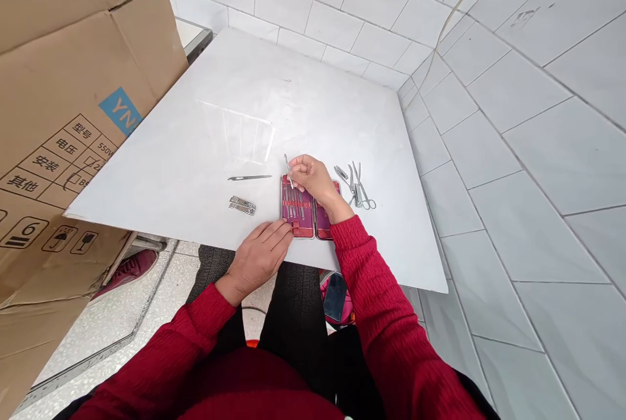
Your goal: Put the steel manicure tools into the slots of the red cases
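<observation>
An open manicure case point(303, 232) with a purple-red lining lies near the table's front edge. Several slim metal tools point(294, 209) sit under a red loop band in its left half. My right hand point(312, 179) is above the case, its fingers pinching a slim metal manicure tool point(287, 162) that points up and away; its exact kind is too small to tell. Flat and with fingers stretched, my left hand point(261, 254) rests at the case's lower left corner, fingertips touching its edge. Left of the case are a thin metal tool point(249, 177) and nail clippers point(242, 205).
Small scissors point(362, 192) and other metal tools point(341, 173) lie together right of the case on the white table point(235, 81). A large cardboard box point(63, 113) stands along the left side. Tiled walls point(528, 146) border the back and right. A phone point(335, 296) is below the table.
</observation>
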Demonstrator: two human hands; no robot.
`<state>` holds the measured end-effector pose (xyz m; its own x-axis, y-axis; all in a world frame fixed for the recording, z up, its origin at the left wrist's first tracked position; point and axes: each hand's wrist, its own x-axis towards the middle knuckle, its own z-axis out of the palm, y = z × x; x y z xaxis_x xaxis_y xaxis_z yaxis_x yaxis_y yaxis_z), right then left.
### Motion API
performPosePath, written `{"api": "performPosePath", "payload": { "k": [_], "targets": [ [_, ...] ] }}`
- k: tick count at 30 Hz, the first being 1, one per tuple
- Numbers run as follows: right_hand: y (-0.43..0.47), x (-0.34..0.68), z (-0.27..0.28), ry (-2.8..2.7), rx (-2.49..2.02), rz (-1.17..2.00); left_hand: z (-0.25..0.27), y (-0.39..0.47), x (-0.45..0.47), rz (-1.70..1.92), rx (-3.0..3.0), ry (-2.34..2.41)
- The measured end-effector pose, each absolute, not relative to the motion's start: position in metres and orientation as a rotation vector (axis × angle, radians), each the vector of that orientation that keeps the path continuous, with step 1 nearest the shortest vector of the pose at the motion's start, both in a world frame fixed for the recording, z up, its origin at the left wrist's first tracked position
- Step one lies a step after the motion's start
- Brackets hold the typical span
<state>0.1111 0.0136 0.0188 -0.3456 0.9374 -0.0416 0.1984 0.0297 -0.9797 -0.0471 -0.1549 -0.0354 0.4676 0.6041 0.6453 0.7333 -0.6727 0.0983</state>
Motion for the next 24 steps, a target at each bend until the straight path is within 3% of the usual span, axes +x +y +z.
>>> {"api": "performPosePath", "payload": {
  "k": [12, 24],
  "targets": [
    [0.010, 0.154, 0.015, -1.543, -1.104, 1.387, -0.030, -0.153, -0.045, -0.993, -2.519, -1.184],
    [0.007, 0.154, 0.006, -1.624, -1.264, 1.199, -0.031, -0.152, -0.045, -1.008, -2.541, -1.196]
  ]
}}
